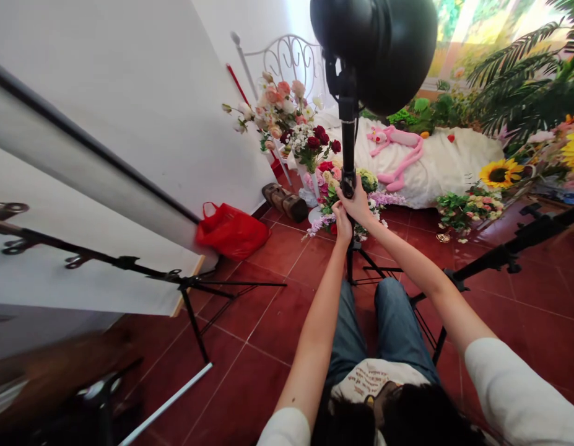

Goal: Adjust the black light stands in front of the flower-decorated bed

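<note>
Straight ahead of me stands a black light stand (348, 139) carrying a large black studio lamp (379, 49), which is cut off by the top edge. My right hand (358, 202) is closed around the pole just below a joint. Slightly lower and to the left, my left hand (343, 224) is also closed at the pole, its fingers curled. The hands partly hide the pole and whatever clamp or knob may be there. Below them, the stand's spread legs (356, 272) rest on the red tiles in front of my knees.
Flower bouquets (287, 108) and a white-draped bed with a pink plush toy (402, 145) lie beyond. A red bag (233, 230) sits at left beside a backdrop stand (129, 263). Another black stand (500, 254) slants at right. A white rod (168, 402) crosses the floor.
</note>
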`<act>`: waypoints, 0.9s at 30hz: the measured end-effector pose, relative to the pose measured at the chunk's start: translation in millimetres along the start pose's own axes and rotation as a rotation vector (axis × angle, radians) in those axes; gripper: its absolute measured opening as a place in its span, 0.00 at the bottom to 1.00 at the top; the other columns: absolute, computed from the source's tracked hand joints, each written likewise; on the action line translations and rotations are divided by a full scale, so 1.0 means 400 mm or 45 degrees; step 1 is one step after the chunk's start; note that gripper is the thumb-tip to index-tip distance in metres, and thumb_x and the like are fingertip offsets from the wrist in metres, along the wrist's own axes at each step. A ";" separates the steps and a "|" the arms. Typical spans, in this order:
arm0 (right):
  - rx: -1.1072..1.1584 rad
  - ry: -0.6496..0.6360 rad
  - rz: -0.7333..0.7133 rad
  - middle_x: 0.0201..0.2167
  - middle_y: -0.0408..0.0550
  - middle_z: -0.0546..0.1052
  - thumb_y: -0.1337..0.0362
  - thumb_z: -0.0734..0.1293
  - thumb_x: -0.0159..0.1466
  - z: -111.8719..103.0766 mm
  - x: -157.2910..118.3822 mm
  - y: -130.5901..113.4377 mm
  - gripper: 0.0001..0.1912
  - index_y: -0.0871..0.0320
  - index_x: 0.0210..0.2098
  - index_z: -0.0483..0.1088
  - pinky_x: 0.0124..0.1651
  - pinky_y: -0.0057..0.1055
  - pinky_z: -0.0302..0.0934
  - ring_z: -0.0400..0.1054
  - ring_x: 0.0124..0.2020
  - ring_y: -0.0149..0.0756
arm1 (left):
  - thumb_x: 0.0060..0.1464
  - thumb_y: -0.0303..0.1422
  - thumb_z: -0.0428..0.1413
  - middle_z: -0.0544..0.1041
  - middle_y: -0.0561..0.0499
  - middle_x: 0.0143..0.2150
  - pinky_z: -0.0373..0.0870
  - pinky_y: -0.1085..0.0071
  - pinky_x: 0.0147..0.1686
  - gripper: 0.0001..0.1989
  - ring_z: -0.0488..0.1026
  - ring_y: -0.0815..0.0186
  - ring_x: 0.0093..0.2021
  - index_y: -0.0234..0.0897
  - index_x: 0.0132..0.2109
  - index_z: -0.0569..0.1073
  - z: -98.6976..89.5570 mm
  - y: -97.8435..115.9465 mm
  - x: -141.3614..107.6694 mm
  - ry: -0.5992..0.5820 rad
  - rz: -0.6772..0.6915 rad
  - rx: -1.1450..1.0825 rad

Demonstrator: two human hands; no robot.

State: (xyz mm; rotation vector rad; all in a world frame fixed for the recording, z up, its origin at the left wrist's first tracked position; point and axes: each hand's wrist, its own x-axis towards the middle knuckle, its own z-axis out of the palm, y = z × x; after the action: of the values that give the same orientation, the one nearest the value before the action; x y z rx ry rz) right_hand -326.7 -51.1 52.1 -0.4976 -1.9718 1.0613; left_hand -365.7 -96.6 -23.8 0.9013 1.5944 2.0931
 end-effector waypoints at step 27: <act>-0.241 -0.284 -0.118 0.47 0.54 0.78 0.51 0.55 0.70 -0.177 -0.051 0.105 0.16 0.55 0.47 0.65 0.57 0.41 0.63 0.72 0.51 0.41 | 0.58 0.61 0.40 0.76 0.42 0.44 0.68 0.62 0.54 0.33 0.73 0.61 0.46 0.37 0.47 0.69 0.012 -0.002 -0.005 -0.013 0.224 0.188</act>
State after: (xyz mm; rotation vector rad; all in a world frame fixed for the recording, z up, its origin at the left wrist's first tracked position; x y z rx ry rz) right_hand -259.0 -5.5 29.5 -0.3972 -2.2835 0.9091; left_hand -361.3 -94.3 -24.2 1.1378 1.7394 2.1025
